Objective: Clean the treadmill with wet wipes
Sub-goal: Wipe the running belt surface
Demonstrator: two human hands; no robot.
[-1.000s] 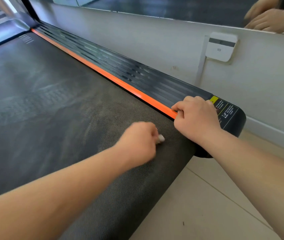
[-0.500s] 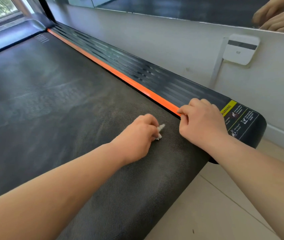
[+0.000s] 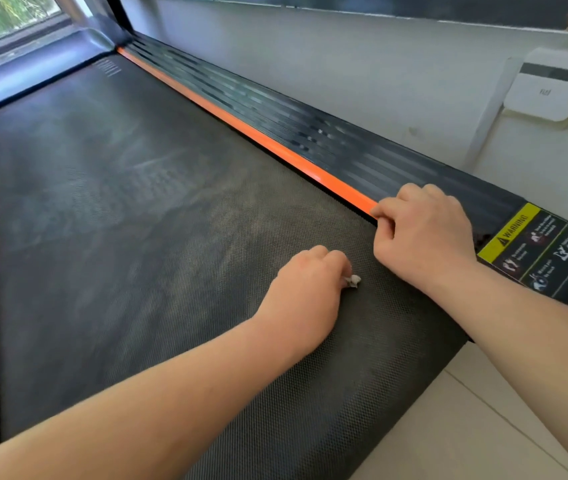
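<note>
Currently, your left hand (image 3: 305,289) clenches a wet wipe (image 3: 352,280) on the treadmill belt (image 3: 137,237); your right hand (image 3: 421,233), just beside it, grips the orange rail (image 3: 241,128).

Treadmill belt (image 3: 130,244): matt black, fine woven-looking mesh texture, dull grey smears across it. Side rail (image 3: 310,136): dark ribbed plastic with a slight sheen, edged by a smooth glossy orange strip (image 3: 275,152), and carrying a glossy printed warning sticker (image 3: 532,251) at its near end. Wet wipe (image 3: 352,280) is a crumpled white soft scrap pinched in the left hand (image 3: 305,296); wall box (image 3: 549,88) is smooth white plastic; floor (image 3: 466,427) is pale smooth tile.
</note>
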